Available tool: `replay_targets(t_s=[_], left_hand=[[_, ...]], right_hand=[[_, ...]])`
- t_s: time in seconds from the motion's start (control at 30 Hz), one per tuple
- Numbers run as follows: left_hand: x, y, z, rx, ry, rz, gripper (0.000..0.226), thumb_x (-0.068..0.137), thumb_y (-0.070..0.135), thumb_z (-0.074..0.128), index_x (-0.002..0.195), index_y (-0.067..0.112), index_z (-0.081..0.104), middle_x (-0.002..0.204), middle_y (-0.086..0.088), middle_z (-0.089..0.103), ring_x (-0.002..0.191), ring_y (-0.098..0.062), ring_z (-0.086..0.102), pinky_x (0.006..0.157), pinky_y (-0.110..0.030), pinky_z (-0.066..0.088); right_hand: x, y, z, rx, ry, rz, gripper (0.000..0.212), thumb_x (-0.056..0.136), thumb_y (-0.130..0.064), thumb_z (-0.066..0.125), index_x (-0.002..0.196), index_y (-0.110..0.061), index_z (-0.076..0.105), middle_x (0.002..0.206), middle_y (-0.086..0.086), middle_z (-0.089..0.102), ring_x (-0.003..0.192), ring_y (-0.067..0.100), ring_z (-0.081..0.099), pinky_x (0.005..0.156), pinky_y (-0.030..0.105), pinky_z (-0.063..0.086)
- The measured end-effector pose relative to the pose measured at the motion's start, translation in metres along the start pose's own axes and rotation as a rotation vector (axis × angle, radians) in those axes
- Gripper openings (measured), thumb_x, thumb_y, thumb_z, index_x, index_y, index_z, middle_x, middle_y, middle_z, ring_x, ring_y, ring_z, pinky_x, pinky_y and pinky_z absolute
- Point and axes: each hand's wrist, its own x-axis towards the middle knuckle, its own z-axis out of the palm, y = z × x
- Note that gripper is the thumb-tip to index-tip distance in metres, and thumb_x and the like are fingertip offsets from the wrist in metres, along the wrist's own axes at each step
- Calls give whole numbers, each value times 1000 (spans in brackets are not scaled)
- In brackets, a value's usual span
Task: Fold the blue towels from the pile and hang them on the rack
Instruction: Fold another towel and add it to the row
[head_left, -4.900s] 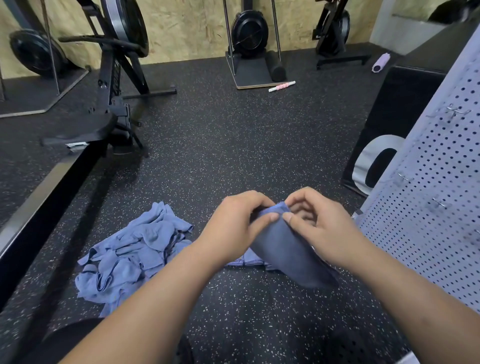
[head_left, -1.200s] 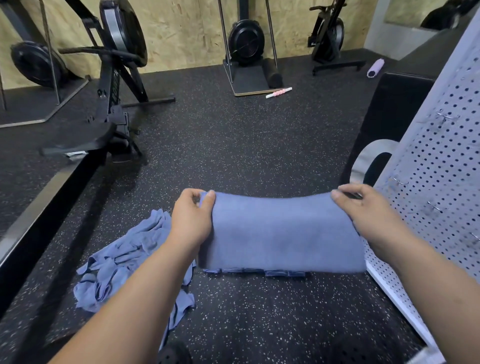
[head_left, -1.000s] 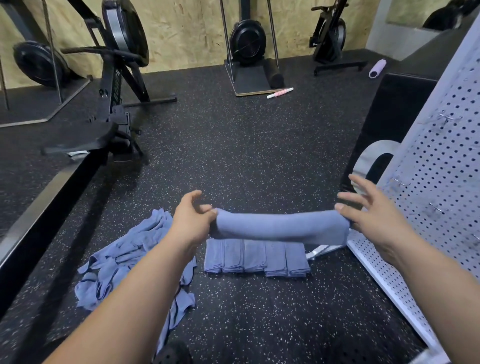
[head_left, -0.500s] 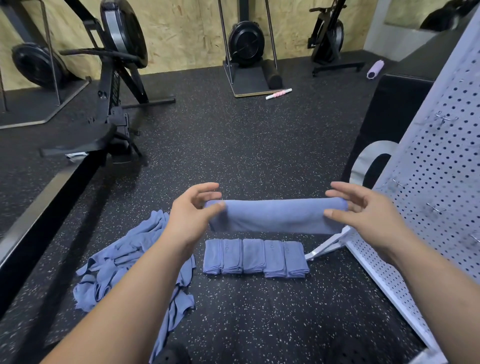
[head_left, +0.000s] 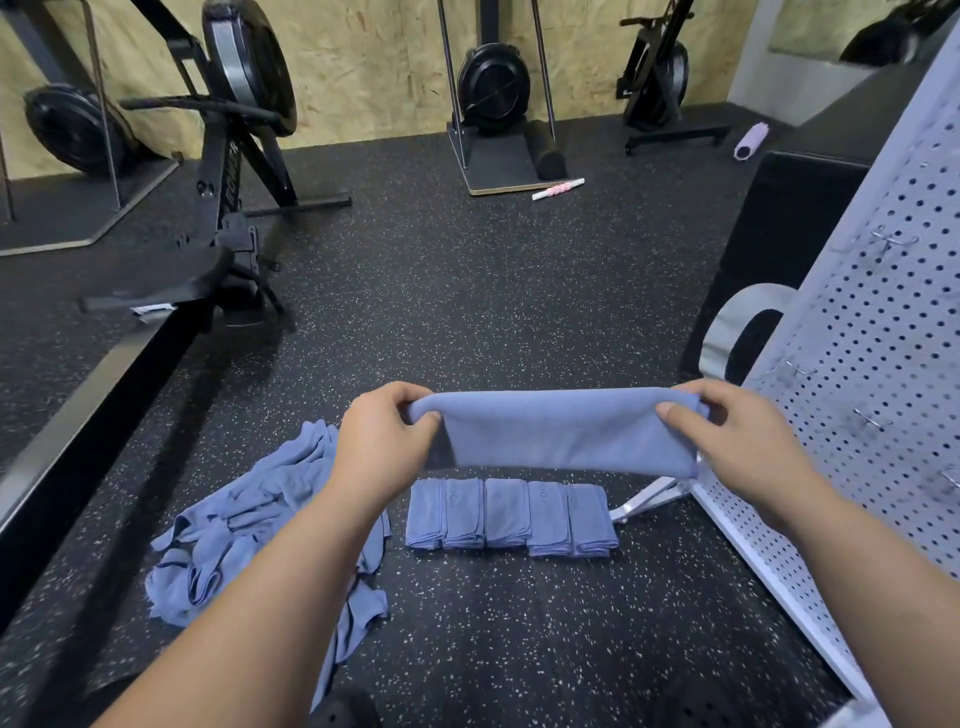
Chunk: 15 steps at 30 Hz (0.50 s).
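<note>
Left hand (head_left: 382, 441): curled tight on the left end of the towel I am holding, thumb in front, fingers wrapped over the top fold.
Right hand (head_left: 737, 441): pinching the right end the same way, thumb on the near face, fingers curled behind; both arms are bare.
Held towel (head_left: 566, 434): soft, matte blue cloth, folded over into a long flat band and stretched level between my hands, up off the floor, its lower edge hanging straight.
Folded towels (head_left: 511, 514): five small blue rectangles lie side by side in a row on the floor, touching one another, right below the held towel; some show a faint printed mark.
Pile (head_left: 249, 525): loose, crumpled blue towels heaped on the floor to the left of the row, partly behind my left forearm.
Rack (head_left: 852, 395): white perforated metal panel on my right, leaning, with thin wire hooks (head_left: 893, 239) sticking out; its white foot (head_left: 649, 501) reaches toward the right end of the row.
Floor (head_left: 467, 291): black rubber, flecked with pale specks.
Black box (head_left: 789, 234): smooth, square-edged, behind the rack.
Rowing machine (head_left: 228, 171): black metal frame with a round flywheel, at the far left.
Massage stick (head_left: 558, 188): pink and white, ridged, lying near the far wall.
Wall (head_left: 363, 67): rough chipboard sheets.
</note>
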Motion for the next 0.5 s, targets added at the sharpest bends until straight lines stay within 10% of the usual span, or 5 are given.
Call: replay_targets(t_s=[0.17,0.3,0.5], left_hand=[[-3,10,-1,-382,-19,-162,13,93,18,65,81,20,71,72,12,64,66,-10,51,56,-24,40],[1,6,2,-509,-26,-234,24,97,26,61,81,7,58,78,2,44,75,-19,36,62,-33,27],[2,-2,12,-430,-77,-280,41,105,43,59,84,8,63,73,0,50,69,-22,41,64,-36,32]], right_hand=[[3,-3,3,476,-93,241,41,97,-41,70,112,-3,70,113,23,75,97,32,69,90,52,52],[0,-5,3,454,-103,272,31,102,-40,68,111,-12,78,109,14,79,111,40,72,104,58,53],[0,4,5,342,-55,259,75,79,-84,68,103,-13,76,107,22,75,85,27,68,89,52,56]])
